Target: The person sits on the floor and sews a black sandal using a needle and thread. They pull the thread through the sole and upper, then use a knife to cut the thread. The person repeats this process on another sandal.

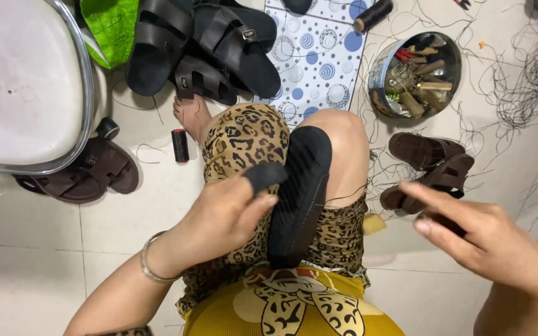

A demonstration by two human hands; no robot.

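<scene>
On the person's lap, propped against the bare raised knee, a black sandal sole (300, 193) stands on edge with its ribbed underside toward the camera. The left hand (219, 218) grips the sole's near edge together with a black strap (266, 176), thumb and fingers pinched closed on them. The right hand (487, 239) is held off to the right, well apart from the sole, its fingers extended and loosely together; a thin dark thread (350, 198) runs from the sole toward it, though whether the fingertips pinch a needle cannot be told. This looks like hand-stitching of the strap to the sole, with the thread being drawn out taut. The next stitch would call for bringing the right hand back to the sole's edge while the left keeps strap and sole aligned. Around the legs on the tiled floor (45, 249) lie finished brown sandals (434, 165), black sandals (207, 46), a round tin of thread spools (415, 74) and a black spool (180, 145).
</scene>
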